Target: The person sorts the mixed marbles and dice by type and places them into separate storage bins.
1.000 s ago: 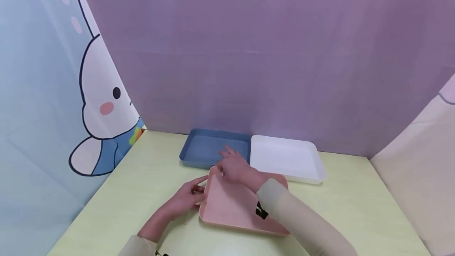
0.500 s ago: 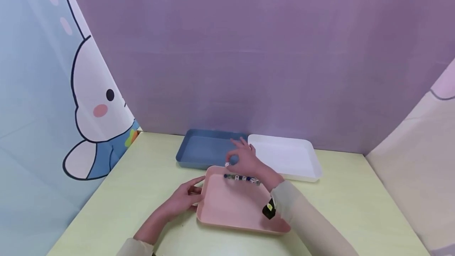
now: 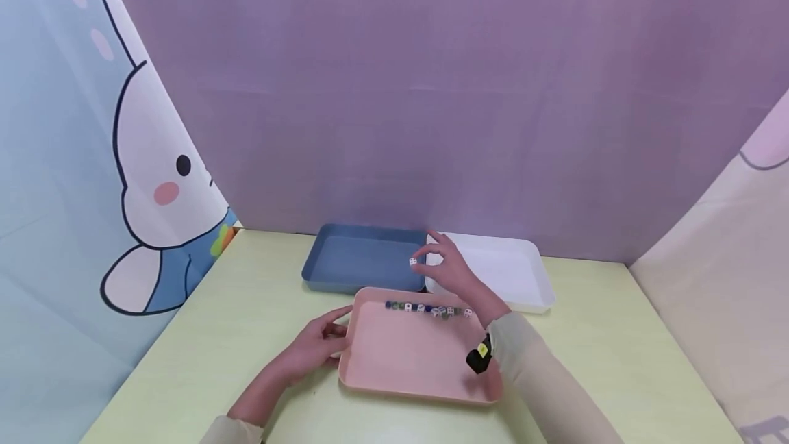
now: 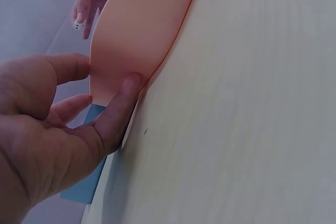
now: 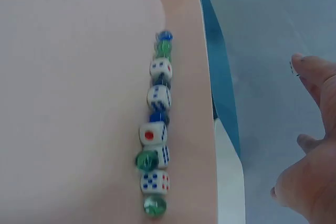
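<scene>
My right hand (image 3: 453,269) pinches a white die (image 3: 413,262) between thumb and index finger, above the border of the blue tray (image 3: 345,286) and the white tray (image 3: 542,283). In the right wrist view only an edge of that die shows at the fingertip. My left hand (image 3: 314,344) rests against the left side of the pink tray (image 3: 419,362), its thumb and fingertips touching the outer wall and rim. Inside the pink tray, along its far wall, lies a row of several dice (image 5: 155,182) and blue and green glass marbles (image 5: 155,205).
The blue and white trays stand side by side behind the pink one, on a pale yellow table (image 3: 616,348). A purple curtain (image 3: 431,88) hangs at the table's back. Printed cloth (image 3: 55,225) hangs on the left and pale cloth on the right.
My right hand has lifted the die out of the pink tray and moved up and right with it. The row of dice and marbles has come into view. My left hand stays at the tray.
</scene>
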`<state>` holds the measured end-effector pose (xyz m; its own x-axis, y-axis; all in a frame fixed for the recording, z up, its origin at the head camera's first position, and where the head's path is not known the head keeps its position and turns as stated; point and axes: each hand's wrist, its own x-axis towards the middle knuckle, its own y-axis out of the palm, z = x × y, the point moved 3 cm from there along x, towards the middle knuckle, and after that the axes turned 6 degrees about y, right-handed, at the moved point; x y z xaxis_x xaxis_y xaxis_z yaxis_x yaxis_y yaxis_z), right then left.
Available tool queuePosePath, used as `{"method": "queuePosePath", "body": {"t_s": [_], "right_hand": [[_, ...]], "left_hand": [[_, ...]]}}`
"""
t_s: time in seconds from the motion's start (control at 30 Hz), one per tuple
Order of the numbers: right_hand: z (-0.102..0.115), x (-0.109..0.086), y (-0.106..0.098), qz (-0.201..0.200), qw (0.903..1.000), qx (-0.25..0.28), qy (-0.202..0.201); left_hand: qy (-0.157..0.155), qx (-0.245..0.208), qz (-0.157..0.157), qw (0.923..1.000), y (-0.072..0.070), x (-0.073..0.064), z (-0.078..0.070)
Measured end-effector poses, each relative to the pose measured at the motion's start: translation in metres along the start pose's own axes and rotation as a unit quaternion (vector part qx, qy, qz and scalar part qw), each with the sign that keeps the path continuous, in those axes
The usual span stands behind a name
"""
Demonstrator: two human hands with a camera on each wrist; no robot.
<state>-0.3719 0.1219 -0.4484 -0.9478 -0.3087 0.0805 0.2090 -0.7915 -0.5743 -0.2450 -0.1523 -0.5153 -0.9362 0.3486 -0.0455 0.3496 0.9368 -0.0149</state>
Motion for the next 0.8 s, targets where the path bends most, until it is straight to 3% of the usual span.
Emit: {"method": "queuePosePath", "body": {"t_s": [0.57,0.8], "right_hand": [[-0.029,0.020,-0.033,-0.088,0.9953,0.034,0.019],[-0.035,0.025,-0.043,-0.059,0.9940,0.075,0.052]], "left_hand": [[-0.006,-0.005,-0.005,1.0000,0.000,-0.001,0.002],[-0.011,-0.005,-0.008,0.9999,-0.001,-0.002,0.002]]}}
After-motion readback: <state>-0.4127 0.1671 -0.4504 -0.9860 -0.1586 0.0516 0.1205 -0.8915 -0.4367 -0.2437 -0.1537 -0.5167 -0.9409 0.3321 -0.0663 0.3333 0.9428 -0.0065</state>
